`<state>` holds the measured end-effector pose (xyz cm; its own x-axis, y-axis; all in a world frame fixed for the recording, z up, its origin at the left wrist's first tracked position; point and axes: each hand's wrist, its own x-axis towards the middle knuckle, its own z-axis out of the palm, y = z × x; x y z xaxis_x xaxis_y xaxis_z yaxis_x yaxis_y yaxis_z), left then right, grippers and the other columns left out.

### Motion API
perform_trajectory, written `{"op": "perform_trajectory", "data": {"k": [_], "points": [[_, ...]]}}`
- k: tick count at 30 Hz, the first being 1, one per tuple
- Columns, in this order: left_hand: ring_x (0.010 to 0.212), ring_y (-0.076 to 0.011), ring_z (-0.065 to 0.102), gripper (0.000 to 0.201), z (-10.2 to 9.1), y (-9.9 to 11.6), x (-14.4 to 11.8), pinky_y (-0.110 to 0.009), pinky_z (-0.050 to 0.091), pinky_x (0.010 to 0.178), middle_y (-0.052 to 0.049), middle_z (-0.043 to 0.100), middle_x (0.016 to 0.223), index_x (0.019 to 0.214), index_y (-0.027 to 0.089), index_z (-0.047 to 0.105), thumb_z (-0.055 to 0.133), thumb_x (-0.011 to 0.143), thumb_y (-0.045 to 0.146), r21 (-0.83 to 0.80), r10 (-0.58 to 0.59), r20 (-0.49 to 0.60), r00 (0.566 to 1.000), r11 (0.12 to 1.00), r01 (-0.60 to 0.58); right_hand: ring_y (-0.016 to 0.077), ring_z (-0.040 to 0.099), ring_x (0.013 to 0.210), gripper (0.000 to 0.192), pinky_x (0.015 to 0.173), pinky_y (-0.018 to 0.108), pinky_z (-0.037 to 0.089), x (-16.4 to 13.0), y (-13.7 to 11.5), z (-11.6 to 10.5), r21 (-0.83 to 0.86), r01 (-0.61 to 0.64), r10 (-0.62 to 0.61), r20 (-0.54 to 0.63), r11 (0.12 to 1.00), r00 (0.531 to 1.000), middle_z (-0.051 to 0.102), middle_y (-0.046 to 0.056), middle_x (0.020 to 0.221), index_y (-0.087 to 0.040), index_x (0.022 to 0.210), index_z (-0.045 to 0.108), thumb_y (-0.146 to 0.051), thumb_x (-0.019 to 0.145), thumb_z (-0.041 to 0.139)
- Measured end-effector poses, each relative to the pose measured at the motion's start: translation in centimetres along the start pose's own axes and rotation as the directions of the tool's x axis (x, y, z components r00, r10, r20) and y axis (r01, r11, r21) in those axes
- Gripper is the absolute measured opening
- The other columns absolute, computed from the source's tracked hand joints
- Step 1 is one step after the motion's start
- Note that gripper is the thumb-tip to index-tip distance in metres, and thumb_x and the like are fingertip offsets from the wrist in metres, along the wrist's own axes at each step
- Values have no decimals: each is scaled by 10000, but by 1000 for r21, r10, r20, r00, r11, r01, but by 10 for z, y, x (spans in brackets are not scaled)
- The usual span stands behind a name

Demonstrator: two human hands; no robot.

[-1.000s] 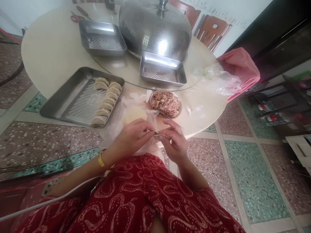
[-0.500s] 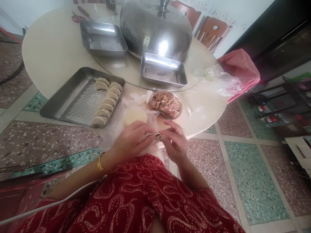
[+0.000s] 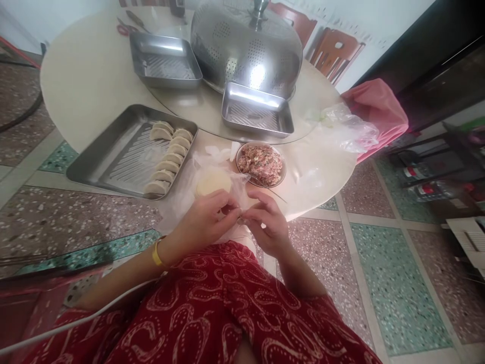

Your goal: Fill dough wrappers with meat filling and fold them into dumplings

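Left hand (image 3: 206, 220) and right hand (image 3: 265, 225) pinched shut on a dumpling (image 3: 239, 218) — mostly hidden — seal the edge evenly, judging by the finished dumplings (image 3: 166, 159) on the tray (image 3: 102, 156).

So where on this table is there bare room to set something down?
The left of the table is bare, between the small tray and the dumpling tray; that tray's left half is bare too. It is crowded at the near edge: wrappers, filling bowl, both hands.
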<state>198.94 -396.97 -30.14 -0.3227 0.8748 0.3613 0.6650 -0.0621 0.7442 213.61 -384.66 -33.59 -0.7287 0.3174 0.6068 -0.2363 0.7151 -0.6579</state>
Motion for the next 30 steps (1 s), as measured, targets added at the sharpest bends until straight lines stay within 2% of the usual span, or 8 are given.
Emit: {"op": "perform_trajectory", "data": {"k": [6, 10, 15, 17, 20, 24, 30], "points": [[734, -78, 612, 150, -4, 1, -1, -193, 466, 668, 7, 659, 820, 848, 165, 656, 552, 945, 212, -49, 34, 51, 998, 998, -31, 180, 691, 987, 181, 706, 289, 623, 1, -1, -1, 11, 15, -15, -12, 1000, 1000, 594, 96, 1239, -229, 1004, 645, -87, 897, 611], [805, -89, 635, 119, -5, 2, -3, -211, 494, 748, -10, 672, 874, 911, 158, 663, 548, 941, 170, -24, 83, 41, 996, 996, -82, 196, 690, 1032, 177, 742, 324, 623, 0, -1, -1, -5, -6, 6, -29, 1000, 1000, 596, 94, 1245, -239, 1012, 626, -103, 898, 626], [828, -115, 635, 81, -3, 4, -4, -245, 529, 760, -38, 671, 907, 956, 146, 651, 600, 903, 179, -24, 135, 13, 991, 991, -135, 228, 626, 1169, 190, 801, 357, 619, 3, -3, 0, -53, 44, -48, -78, 998, 996, 647, 58, 1016, -252, 1041, 574, -118, 911, 613], [848, -130, 636, 76, -2, 4, -4, -264, 545, 771, -50, 670, 914, 952, 139, 643, 609, 896, 178, -2, 173, 2, 985, 985, -173, 227, 623, 1169, 189, 825, 374, 622, 4, -5, 0, -81, 53, -60, -83, 995, 995, 645, 52, 1007, -255, 1060, 560, -134, 921, 603], [878, -144, 640, 76, -2, 4, -4, -278, 561, 780, -62, 669, 934, 959, 137, 637, 607, 895, 166, 25, 218, 0, 976, 976, -218, 226, 629, 1156, 235, 806, 350, 629, 4, -5, 0, -103, 59, -66, -64, 993, 996, 631, 89, 1150, -240, 1134, 577, -132, 926, 594], [884, -146, 644, 84, 0, 4, -6, -269, 566, 773, -76, 674, 946, 977, 128, 629, 584, 907, 141, 74, 269, -29, 963, 961, -267, 171, 679, 952, 356, 714, 297, 627, 1, -4, 2, -114, 50, -59, -74, 992, 996, 577, 110, 1313, -258, 1258, 605, -126, 928, 589], [767, -151, 635, 117, 5, 1, -11, -285, 549, 698, -51, 674, 847, 966, 132, 595, 627, 905, 227, 203, 244, -122, 962, 955, -216, 112, 644, 789, 372, 644, 261, 608, 1, -4, 6, -48, 45, -51, -143, 998, 988, 569, 85, 1309, -284, 1202, 650, -68, 903, 603]]}}
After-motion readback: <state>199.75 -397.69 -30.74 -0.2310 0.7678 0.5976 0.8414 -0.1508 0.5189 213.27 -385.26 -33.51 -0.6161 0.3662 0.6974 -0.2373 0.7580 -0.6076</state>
